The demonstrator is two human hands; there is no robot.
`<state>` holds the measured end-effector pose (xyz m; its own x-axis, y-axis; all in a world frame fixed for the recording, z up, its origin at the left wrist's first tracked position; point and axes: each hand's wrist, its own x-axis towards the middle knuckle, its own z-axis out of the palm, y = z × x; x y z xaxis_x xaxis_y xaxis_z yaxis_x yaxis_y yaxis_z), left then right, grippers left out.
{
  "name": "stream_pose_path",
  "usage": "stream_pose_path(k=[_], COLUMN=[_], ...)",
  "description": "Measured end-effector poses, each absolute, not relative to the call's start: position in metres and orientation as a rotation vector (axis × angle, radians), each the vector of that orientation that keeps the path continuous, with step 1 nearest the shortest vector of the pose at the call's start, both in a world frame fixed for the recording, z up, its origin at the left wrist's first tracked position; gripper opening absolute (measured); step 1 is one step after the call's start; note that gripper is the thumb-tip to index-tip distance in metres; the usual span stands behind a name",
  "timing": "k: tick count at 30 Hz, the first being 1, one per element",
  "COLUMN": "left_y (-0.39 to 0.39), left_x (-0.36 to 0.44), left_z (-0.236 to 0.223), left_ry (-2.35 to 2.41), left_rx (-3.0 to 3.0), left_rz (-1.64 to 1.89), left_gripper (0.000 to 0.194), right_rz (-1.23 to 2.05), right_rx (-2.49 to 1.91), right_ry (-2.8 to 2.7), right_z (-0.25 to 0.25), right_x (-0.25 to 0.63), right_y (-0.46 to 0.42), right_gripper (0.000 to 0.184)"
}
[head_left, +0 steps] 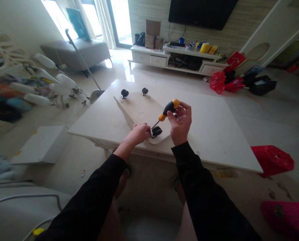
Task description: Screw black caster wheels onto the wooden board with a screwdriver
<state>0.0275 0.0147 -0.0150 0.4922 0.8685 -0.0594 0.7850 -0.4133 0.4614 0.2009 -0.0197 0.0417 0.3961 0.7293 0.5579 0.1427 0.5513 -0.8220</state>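
Note:
A pale board [141, 108] lies on the white table, with black swivel casters attached to it. My right hand [181, 122] grips a screwdriver [170, 108] by its yellow and black handle, its shaft slanting down to the left. The screwdriver's tip is beside the near caster [157, 131], close to my left fingertips. My left hand [139, 134] rests at the board's near end, fingers pinched together next to that caster's mounting plate. Whatever they hold is too small to make out. Two more casters, a left one [124, 93] and a right one [144, 90], stand at the board's far end.
Beneath the board is the white table [210, 130]. A red stool [274, 160] stands by its right corner, and a pink basket [287, 217] is lower right. On the left floor are a white box [42, 144] and a fan-like white frame [51, 83]. A TV cabinet [149, 58] lines the back wall.

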Motion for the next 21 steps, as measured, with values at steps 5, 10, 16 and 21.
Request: stream_pose_path(k=[5,10,16,21], left_y=[0.0146,0.0148,0.0144,0.0209], left_x=[0.0268,0.0284,0.0326,0.0232], left_z=[-0.0142,-0.0153,-0.0127,-0.0081], left_ry=[1.356,1.365,1.424,1.386], left_rx=[2.298,2.281,2.293,2.205], left_rz=[0.258,0.236,0.239,0.372], left_gripper=[0.015,0.014,0.013,0.007], right_rz=[0.465,0.408,0.453,0.463], right_rx=[-0.926,-0.947,-0.938,-0.919], right_ry=[-1.116,-1.141,-1.092,-1.07], right_z=[0.0432,0.0427,0.0452,0.0465], right_x=[0.2003,0.2003,0.1999,0.2], right_y=[-0.0197,-0.0191,-0.022,-0.0218], right_gripper=[0.041,0.04,0.042,0.041])
